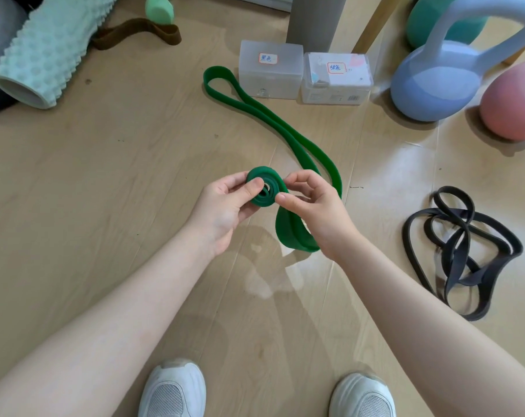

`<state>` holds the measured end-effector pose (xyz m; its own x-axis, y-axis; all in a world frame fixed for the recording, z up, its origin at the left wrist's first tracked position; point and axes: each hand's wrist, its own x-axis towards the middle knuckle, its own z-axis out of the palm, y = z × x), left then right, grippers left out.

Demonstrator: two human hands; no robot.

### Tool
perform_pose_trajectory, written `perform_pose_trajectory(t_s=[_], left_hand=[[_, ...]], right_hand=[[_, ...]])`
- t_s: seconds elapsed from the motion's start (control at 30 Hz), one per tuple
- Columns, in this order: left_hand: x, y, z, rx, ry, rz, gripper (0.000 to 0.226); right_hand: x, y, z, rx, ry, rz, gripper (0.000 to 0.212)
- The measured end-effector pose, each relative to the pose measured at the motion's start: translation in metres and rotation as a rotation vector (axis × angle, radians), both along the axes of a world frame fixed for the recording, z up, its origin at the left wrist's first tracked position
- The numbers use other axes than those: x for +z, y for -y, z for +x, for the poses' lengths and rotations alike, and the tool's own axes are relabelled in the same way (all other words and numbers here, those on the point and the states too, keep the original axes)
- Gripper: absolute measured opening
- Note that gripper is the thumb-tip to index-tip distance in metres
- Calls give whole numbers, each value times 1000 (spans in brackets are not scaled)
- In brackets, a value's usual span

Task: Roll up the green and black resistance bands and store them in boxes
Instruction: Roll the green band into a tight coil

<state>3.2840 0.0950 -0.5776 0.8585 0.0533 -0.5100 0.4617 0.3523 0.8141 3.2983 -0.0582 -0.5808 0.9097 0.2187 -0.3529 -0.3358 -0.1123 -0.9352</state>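
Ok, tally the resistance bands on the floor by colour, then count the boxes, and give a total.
Green band: 1, partly rolled, held by the left hand and right hand
Black band: 1, loose tangle
Brown band: 1
Translucent boxes: 2, left box and right box
Total: 5

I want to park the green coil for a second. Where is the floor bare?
Bare floor lies between the foam roller and left hand, also between the shoes. Crowded: black band on the right, boxes and kettlebell ahead.
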Motion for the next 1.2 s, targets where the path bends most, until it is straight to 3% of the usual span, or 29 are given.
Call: perform_pose_trajectory(t_s=[0.1,0.27,0.43,0.6,0.67,0.73,0.83,1.03,1.2], left_hand=[[-2,5,-5,98,-13,-165,13],[-6,6,-10,92,-68,-272,14],[-3,-13,-5,-322,-111,107,15],[9,-18,0,-576,-79,308,32],[10,-13,-1,-683,-47,486,31],[7,-9,-6,-730,-58,534,28],[3,-8,-12,-725,-59,507,24],[4,-10,-14,-595,25,512,23],[4,-16,-14,-534,70,435,23]], right_hand=[[-2,-9,-6,-70,-68,107,17],[1,-17,-6,-137,-77,20,17],[13,5,4,69,4,-150,12],[16,15,6,303,118,-310,14],[15,15,7,431,200,-454,16],[15,15,8,547,227,-547,18],[14,17,8,593,193,-509,21],[0,35,2,446,-6,-206,30],[-7,38,-3,475,46,-340,24]])
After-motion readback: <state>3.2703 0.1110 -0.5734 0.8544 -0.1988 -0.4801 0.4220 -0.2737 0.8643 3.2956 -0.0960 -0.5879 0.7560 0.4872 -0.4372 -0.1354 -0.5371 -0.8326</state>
